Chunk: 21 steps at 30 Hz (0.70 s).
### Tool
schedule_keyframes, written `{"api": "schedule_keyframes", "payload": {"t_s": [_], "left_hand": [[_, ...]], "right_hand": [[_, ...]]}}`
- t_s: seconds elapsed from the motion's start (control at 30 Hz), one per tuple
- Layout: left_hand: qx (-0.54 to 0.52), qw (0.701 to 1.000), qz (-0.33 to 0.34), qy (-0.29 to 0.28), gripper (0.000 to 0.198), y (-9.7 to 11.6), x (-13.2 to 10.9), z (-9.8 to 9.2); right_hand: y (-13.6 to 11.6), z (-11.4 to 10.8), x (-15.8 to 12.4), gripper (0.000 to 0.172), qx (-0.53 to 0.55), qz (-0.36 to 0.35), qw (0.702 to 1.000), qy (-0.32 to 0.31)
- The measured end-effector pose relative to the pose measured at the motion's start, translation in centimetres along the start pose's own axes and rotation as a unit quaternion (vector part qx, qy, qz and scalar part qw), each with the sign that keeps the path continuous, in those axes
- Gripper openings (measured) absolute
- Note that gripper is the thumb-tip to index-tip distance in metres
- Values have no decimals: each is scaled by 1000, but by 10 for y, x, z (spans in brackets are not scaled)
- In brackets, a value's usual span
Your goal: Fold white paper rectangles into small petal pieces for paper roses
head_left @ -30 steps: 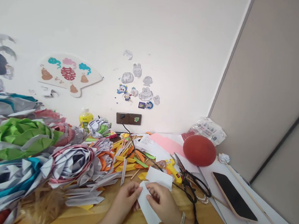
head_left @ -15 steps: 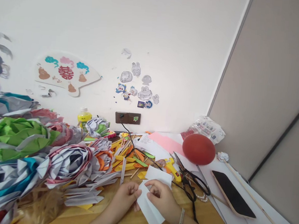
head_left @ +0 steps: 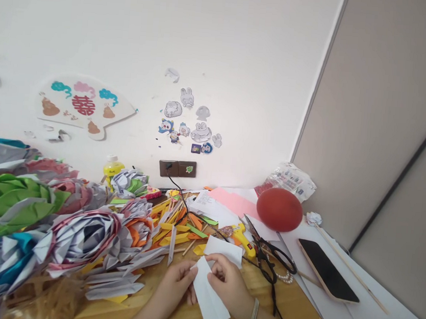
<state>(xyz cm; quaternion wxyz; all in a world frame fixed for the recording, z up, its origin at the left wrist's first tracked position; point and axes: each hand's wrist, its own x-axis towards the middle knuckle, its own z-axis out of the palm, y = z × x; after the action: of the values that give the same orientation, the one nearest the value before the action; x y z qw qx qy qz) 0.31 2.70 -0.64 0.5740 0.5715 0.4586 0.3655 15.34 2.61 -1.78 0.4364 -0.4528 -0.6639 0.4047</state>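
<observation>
A narrow piece of white paper (head_left: 209, 302), partly folded with a pointed top, is held between both hands above the wooden table. My left hand (head_left: 179, 282) pinches its left edge near the tip with thumb and fingers. From the other side, my right hand (head_left: 227, 281) grips the right edge, thumb on the front and index finger curled by the top. Just beyond the hands lies another white paper sheet (head_left: 224, 250). Right of it are a yellow glue gun (head_left: 243, 240) and black-handled scissors (head_left: 270, 255), blades pointing away.
Large folded-paper flowers (head_left: 85, 238) crowd the left side, with loose folded petals (head_left: 114, 284) beside them. Coloured paper strips (head_left: 177, 233) are heaped at the back. A red balloon (head_left: 280, 210), a phone (head_left: 327, 270) and a wooden stick (head_left: 352, 268) lie right. A black cord (head_left: 181, 189) runs from the wall socket.
The paper's left flap has folded inward, so the piece looks narrower with a sharper top. Both hands keep hold of it. The whole view has shifted slightly.
</observation>
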Motion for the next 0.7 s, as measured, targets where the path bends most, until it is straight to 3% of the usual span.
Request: {"api": "schedule_keyframes", "payload": {"t_s": [0.7], "left_hand": [[-123, 992, -14, -30, 39, 2, -3, -2]], "right_hand": [[-11, -5, -5, 23, -24, -83, 996, -7]]}}
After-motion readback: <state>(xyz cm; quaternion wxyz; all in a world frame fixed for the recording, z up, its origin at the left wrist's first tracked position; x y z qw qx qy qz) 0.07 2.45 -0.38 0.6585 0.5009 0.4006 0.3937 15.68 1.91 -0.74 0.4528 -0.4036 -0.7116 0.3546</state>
